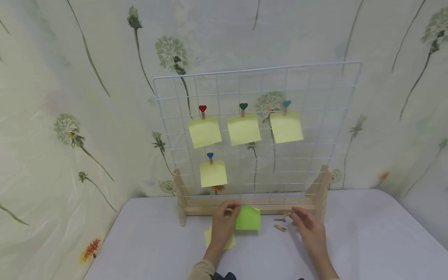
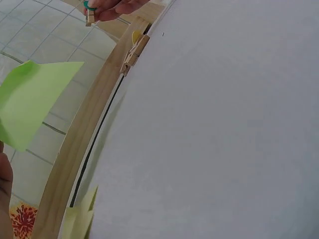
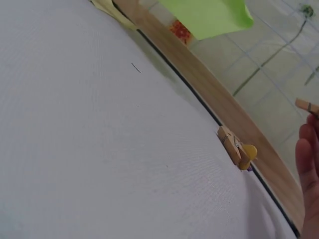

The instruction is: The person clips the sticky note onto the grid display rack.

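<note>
Your left hand (image 1: 224, 223) pinches bright green square sticky note (image 1: 248, 218), lifted just above white table (image 1: 367, 241), in front of wooden base of white wire grid panel (image 1: 257, 128). Your right hand (image 1: 308, 225) pinches small wooden clothespin (image 1: 287, 213) by fingertips. Two more wooden clothespins (image 1: 280, 224) lie on table between hands. Pale yellow sticky-note pad (image 1: 218, 241) lies under left hand

Your hands have open tabletop (image 1: 367, 241) to the right, wire grid (image 1: 315, 116) on its wooden stand (image 1: 322, 194) blocks ahead, loose clothespins (image 1: 280, 223) lie between them.
</note>
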Available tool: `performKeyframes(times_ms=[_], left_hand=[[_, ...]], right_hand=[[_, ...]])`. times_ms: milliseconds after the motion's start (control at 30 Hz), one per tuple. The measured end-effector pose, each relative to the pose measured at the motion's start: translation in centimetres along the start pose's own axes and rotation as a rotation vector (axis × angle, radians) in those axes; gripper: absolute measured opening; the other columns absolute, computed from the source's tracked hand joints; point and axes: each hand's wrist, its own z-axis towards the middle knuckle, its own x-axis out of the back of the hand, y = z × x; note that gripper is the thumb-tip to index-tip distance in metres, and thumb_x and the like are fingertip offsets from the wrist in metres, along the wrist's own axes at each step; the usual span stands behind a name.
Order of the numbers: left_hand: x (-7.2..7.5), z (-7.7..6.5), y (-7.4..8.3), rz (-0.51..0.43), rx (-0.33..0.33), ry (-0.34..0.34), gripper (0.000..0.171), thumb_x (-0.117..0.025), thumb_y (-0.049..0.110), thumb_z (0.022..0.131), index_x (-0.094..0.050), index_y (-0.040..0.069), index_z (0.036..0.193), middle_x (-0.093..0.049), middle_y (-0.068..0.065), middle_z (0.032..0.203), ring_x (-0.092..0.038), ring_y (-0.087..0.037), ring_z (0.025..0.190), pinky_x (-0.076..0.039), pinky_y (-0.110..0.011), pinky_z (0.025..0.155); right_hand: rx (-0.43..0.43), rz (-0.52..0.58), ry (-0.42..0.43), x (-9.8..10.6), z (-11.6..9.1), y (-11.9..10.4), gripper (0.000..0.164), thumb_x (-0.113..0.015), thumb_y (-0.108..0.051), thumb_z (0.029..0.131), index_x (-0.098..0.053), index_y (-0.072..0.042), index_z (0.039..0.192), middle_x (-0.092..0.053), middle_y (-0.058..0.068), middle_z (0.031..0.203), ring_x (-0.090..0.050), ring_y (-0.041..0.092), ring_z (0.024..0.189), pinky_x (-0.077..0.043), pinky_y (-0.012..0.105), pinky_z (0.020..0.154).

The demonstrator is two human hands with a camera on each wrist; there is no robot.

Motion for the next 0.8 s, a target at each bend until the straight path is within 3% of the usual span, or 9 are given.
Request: performKeyframes(times_ms=[200, 333, 433, 533, 800], left_hand=[[0.0, 0.6, 0.6, 0.043, -0.074, -0.003, 0.01, -0.062, 0.019, 0.091, -0.065, 0.016, 0.1, -0.067, 0.002, 0.096, -0.061, -0.011, 0.09, -0.052, -0.022, 0.069], [-0.2, 1.5, 1.8, 0.049, -0.052, 0.017, 0.009, -0.063, 0.013, 0.09, -0.066, 0.012, 0.099, -0.068, -0.001, 0.098, -0.063, -0.019, 0.094, -0.053, -0.024, 0.07], [-0.4, 2.2, 2.4, 0.053, -0.02, 0.026, 0.009, -0.063, 0.013, 0.09, -0.066, 0.013, 0.098, -0.07, -0.002, 0.098, -0.063, -0.019, 0.096, -0.053, -0.024, 0.072], [-0.6, 2.8, 2.4, 0.056, -0.041, 0.036, 0.008, -0.063, 0.018, 0.091, -0.067, 0.017, 0.098, -0.07, 0.002, 0.098, -0.064, -0.013, 0.096, -0.053, -0.023, 0.073], [-1.8, 3.9, 3.6, 0.055, -0.04, 0.054, 0.008, -0.064, 0.02, 0.09, -0.066, 0.023, 0.097, -0.069, 0.008, 0.1, -0.063, -0.007, 0.097, -0.054, -0.023, 0.075]], right_hand=[[0.073, 0.043, -0.012, -0.5, 0.1, -0.6, 0.03, -0.058, -0.009, 0.093, -0.057, 0.0, 0.121, -0.063, -0.004, 0.109, -0.063, -0.002, 0.089, -0.052, 0.015, 0.074], [0.11, 0.056, -0.014, -0.8, 0.2, -1.9, 0.026, -0.058, -0.005, 0.092, -0.058, 0.001, 0.117, -0.064, -0.001, 0.106, -0.063, -0.002, 0.089, -0.053, 0.016, 0.073], [0.123, 0.02, -0.026, -0.8, 0.5, -2.5, 0.026, -0.058, -0.006, 0.092, -0.058, -0.002, 0.118, -0.064, -0.002, 0.108, -0.062, -0.003, 0.092, -0.053, 0.017, 0.074], [0.138, -0.018, -0.047, -0.8, 1.1, -2.5, 0.029, -0.059, -0.01, 0.093, -0.057, -0.007, 0.122, -0.062, -0.004, 0.112, -0.059, -0.006, 0.094, -0.052, 0.016, 0.074], [0.245, 0.041, -0.08, -1.2, 1.5, -6.1, 0.024, -0.057, 0.002, 0.09, -0.058, 0.004, 0.115, -0.064, 0.002, 0.104, -0.06, 0.0, 0.091, -0.05, 0.014, 0.071]])
